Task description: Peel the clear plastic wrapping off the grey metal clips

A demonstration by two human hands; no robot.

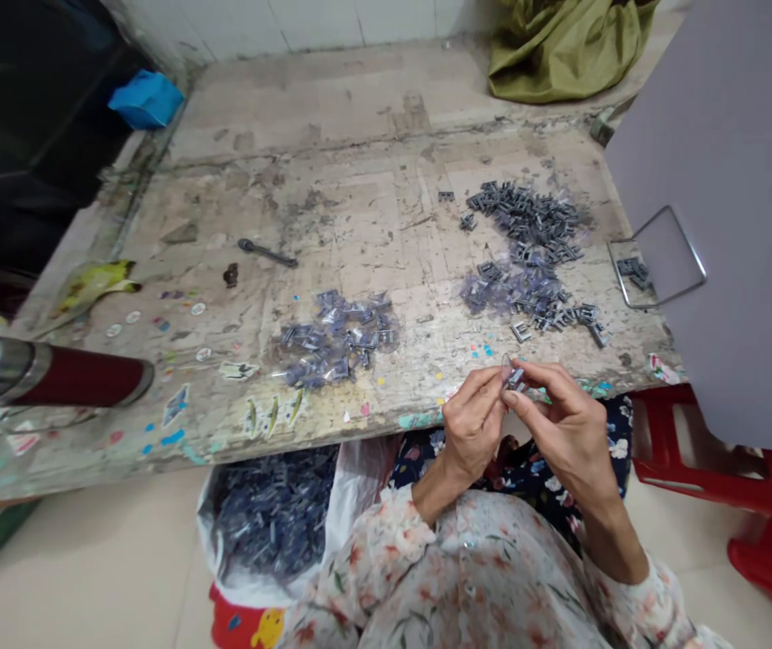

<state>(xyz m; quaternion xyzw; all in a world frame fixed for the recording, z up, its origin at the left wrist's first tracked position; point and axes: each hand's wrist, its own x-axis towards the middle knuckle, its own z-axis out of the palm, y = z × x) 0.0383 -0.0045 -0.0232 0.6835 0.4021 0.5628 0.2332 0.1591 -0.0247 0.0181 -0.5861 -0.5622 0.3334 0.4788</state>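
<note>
Just over the table's front edge, my two hands meet at the fingertips. My left hand point(473, 419) is closed in a pinch on a small clear plastic piece point(506, 362). The fingers of my right hand point(565, 419) pinch a small grey plastic part point(516, 377) against it; the fingers partly hide both. Beyond my hands lies a heap of loose grey plastic parts point(528, 212), with clear purplish plastic pieces point(511, 288) heaped in front of it. To the left is a pile of clear pieces with grey parts in them point(335, 338).
A white sack point(206, 532) full of similar pieces stands below the worn table point(359, 225). On the left lie a dark red flask point(81, 371), a banana peel point(98, 284) and a dark rod-like tool point(268, 252). A grey panel point(724, 216) and red stools point(697, 460) are at right.
</note>
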